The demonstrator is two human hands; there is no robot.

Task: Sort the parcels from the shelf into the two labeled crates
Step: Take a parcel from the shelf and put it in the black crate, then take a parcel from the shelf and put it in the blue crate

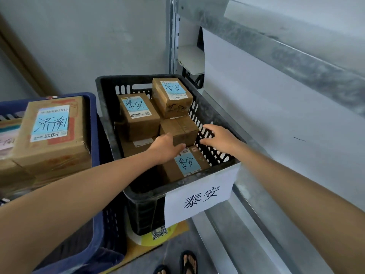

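A black crate (138, 78) with a white paper label (199, 194) on its front holds several cardboard parcels with blue handwritten labels (138, 115) (171, 95) (187, 163). On top of them lies a small brown parcel (183, 129) with no label showing. My left hand (166, 147) rests against that parcel's near left side, fingers extended. My right hand (219, 135) hovers over the crate's right wall with spread fingers, right beside the parcel and holding nothing. To the left, a blue crate (93, 119) carries a large parcel (51, 131) with a different blue label.
A grey metal shelf unit (276, 115) runs along the right, its upright (173, 36) behind the black crate. A flattened carton and a yellow item (158, 236) lie under the crate. My sandalled feet (189, 262) stand on the floor in front.
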